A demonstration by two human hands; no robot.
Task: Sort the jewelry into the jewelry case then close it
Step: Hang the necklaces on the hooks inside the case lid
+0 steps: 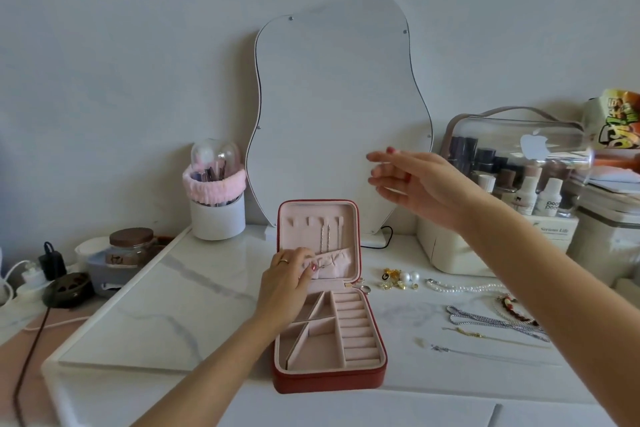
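Note:
A red jewelry case (329,380) with pink lining stands open on the white table, its lid upright. A thin silver chain (325,239) hangs from a hook in the lid. My left hand (287,282) pinches the edge of the lid's elastic pocket (337,263). My right hand (412,180) hovers in the air above and right of the case, fingers straight, holding nothing. Loose jewelry lies right of the case: gold and pearl earrings (400,279), a pearl strand (464,287), a silver rope chain (495,321), a thin gold chain (467,332) and a thin silver chain (450,349).
A wavy mirror (339,107) leans on the wall behind the case. A white brush holder (216,215) stands at back left, a clear cosmetics box (512,156) at back right. Jars and cables sit at the far left. A marble slab (156,315) lies left of the case.

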